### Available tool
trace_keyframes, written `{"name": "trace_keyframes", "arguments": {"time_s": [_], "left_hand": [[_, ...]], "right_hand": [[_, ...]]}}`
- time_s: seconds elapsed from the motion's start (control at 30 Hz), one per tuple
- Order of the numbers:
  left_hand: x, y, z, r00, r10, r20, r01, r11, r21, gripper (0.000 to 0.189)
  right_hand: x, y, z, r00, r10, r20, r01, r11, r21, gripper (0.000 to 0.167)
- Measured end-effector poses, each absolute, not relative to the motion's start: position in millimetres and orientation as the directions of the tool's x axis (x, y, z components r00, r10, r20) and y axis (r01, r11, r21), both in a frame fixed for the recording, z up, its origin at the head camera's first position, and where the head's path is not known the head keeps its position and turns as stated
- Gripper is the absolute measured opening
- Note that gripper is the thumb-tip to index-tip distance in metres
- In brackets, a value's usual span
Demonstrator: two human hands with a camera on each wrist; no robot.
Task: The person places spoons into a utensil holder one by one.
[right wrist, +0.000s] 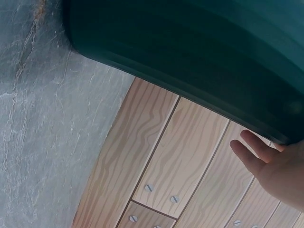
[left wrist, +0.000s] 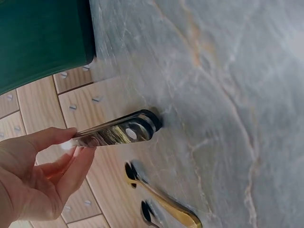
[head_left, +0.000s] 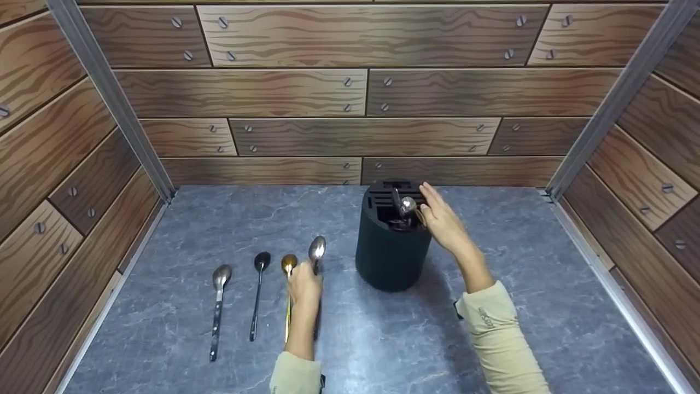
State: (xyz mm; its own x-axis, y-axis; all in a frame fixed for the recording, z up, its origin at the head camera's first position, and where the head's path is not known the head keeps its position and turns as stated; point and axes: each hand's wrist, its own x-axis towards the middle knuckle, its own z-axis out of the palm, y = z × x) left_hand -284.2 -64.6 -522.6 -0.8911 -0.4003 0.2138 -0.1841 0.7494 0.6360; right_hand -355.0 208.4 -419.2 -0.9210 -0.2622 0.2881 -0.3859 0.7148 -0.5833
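Observation:
My left hand [head_left: 304, 284] pinches a silver spoon [head_left: 317, 248] by its neck, between thumb and fingers. Its dark, riveted handle [left wrist: 124, 133] points away from the hand in the left wrist view. On the right, my right hand [head_left: 444, 223] lies against the upper side of a dark green cylindrical utensil holder [head_left: 391, 260], fingers extended along its rim. A shiny utensil [head_left: 408, 205] sticks up from the holder's slotted top. In the right wrist view, the fingers [right wrist: 249, 156] show just under the holder's edge.
Left of my left hand lie a gold spoon [head_left: 289, 264], a black spoon [head_left: 262, 261] and a silver spoon with a dark dotted handle [head_left: 217, 306], roughly side by side. The grey marbled table [head_left: 180, 317] is bounded by wood-patterned walls [head_left: 306, 93] with metal edge strips.

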Motion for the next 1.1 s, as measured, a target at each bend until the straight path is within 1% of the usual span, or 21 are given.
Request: {"name": "trace_keyframes", "arguments": {"time_s": [0.17, 0.3, 0.4, 0.77, 0.93, 1.1], "left_hand": [[-284.7, -62.8, -520.4, -0.871, -0.413, 0.264, -0.135, 0.720, 0.681, 0.009], [-287.6, -62.1, -519.1, -0.849, -0.391, 0.356, -0.044, 0.723, 0.689, 0.013], [-289.5, -61.4, -517.6, -0.838, -0.369, 0.403, 0.011, 0.726, 0.688, 0.016], [-291.7, -56.4, -506.0, -0.814, -0.360, 0.457, 0.118, 0.667, 0.736, 0.019], [-292.0, -55.0, -493.4, -0.811, -0.364, 0.458, 0.160, 0.616, 0.771, 0.019], [-291.2, -53.6, -480.2, -0.802, -0.358, 0.478, 0.237, 0.543, 0.805, 0.021]], "right_hand": [[-354.4, 207.9, -418.8, -0.919, -0.266, 0.292, -0.392, 0.711, -0.584, 0.047], [-354.0, 208.1, -419.5, -0.922, -0.265, 0.284, -0.385, 0.712, -0.587, 0.047], [-354.0, 208.1, -420.6, -0.924, -0.262, 0.280, -0.381, 0.714, -0.588, 0.047], [-354.2, 209.1, -421.9, -0.920, -0.257, 0.296, -0.386, 0.717, -0.580, 0.047], [-354.1, 209.1, -420.5, -0.919, -0.255, 0.300, -0.388, 0.718, -0.578, 0.047], [-354.0, 208.3, -419.7, -0.916, -0.253, 0.311, -0.394, 0.712, -0.582, 0.046]]}}
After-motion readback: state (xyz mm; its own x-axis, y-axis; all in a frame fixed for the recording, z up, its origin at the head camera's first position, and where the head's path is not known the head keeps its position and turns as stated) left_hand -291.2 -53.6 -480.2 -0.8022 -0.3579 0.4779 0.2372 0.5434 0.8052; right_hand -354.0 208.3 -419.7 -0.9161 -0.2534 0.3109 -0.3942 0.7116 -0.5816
